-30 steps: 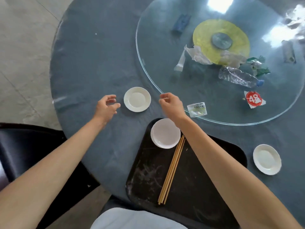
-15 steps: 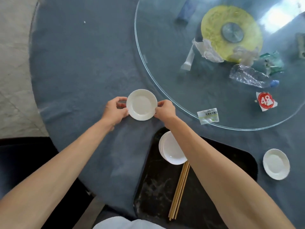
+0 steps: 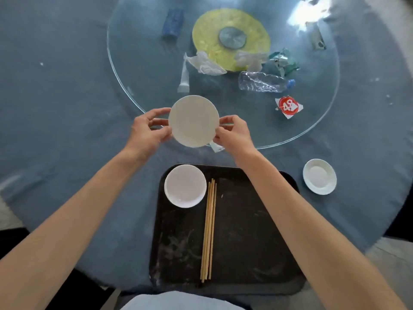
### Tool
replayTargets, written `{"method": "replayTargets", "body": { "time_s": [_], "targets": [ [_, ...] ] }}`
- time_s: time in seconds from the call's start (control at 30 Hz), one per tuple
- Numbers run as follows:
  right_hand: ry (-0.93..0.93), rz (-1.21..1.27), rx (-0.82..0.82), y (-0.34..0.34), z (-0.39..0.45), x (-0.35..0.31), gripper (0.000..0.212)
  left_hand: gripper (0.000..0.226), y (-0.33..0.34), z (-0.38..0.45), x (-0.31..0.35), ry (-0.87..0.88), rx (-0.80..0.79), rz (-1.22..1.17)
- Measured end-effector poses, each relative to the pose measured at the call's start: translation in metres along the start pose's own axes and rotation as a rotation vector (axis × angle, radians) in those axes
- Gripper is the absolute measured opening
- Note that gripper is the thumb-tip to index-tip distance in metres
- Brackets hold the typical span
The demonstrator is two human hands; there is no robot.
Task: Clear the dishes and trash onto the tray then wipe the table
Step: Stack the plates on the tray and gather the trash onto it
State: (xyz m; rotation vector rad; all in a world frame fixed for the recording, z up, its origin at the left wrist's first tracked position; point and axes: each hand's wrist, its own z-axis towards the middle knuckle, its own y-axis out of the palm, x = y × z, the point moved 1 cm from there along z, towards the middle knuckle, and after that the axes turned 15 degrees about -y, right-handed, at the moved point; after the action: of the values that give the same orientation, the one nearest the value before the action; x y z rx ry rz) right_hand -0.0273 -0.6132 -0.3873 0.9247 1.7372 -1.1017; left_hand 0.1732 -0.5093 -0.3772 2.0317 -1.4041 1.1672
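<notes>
A small white plate point(image 3: 193, 121) is lifted above the table, held between both hands. My left hand point(image 3: 147, 129) pinches its left rim and my right hand point(image 3: 232, 134) pinches its right rim. Below them the black tray point(image 3: 250, 231) carries another white plate point(image 3: 185, 185) at its far left corner and wooden chopsticks point(image 3: 208, 229) lying lengthwise. A third white plate point(image 3: 319, 176) sits on the blue tablecloth to the right of the tray. Trash lies on the glass turntable point(image 3: 143, 63): a crushed plastic bottle point(image 3: 263, 82), white wrappers point(image 3: 204, 63), a red "48" tag point(image 3: 288, 106).
A blue object point(image 3: 173, 23) and green foil wrapper point(image 3: 282, 61) lie on the turntable near its yellow centre disc point(image 3: 210, 36). A small packet point(image 3: 216, 147) peeks out under my right hand. A dark chair point(image 3: 13, 242) stands at the lower left beside the table edge.
Both hands closed on the white plate on the tablecloth and lifted it off the table; it now hangs over the turntable's near edge. The view shifted so the tray lies straight ahead.
</notes>
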Motion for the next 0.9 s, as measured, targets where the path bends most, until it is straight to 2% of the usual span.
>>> {"method": "replayTargets", "body": {
  "time_s": [0.3, 0.53, 0.7, 0.9],
  "targets": [
    [0.02, 0.027, 0.171, -0.186, -0.023, 0.051, 0.02, 0.041, 0.188, -0.03, 0.023, -0.028, -0.128, 0.036],
    [0.171, 0.126, 0.417, -0.317, -0.055, 0.135, 0.019, 0.034, 0.355, -0.026, -0.012, -0.091, -0.173, 0.18],
    [0.289, 0.093, 0.573, -0.346, -0.072, 0.209, 0.022, 0.038, 0.427, -0.022, -0.056, -0.141, -0.169, 0.349],
    [0.304, 0.193, 0.647, -0.338, -0.074, 0.247, 0.033, 0.039, 0.444, -0.013, -0.083, -0.142, -0.114, 0.447]
  ]
}}
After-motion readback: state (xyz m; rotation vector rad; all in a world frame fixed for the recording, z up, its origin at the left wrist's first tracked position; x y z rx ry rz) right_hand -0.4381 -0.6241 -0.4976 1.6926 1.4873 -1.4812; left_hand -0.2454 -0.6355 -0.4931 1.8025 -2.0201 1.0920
